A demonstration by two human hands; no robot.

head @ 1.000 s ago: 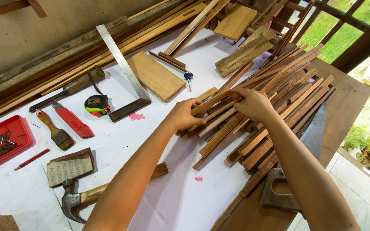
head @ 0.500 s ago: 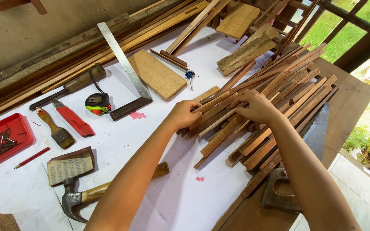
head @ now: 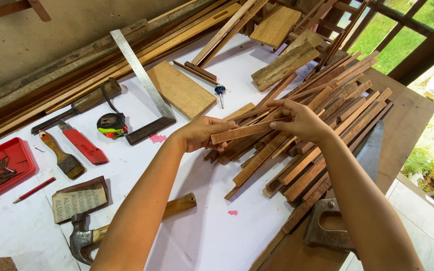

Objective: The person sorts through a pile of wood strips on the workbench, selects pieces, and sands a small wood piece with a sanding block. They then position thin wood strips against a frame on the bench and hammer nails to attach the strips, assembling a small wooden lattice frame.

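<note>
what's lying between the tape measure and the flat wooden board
In the head view, the metal try square lies between the tape measure and the flat wooden board, its dark stock beside the tape.

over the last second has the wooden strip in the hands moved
Yes. The wooden strip, pinched at its ends by the left hand and right hand, has come up off the pile of strips, nearer the camera, measured against the steel square.
</note>
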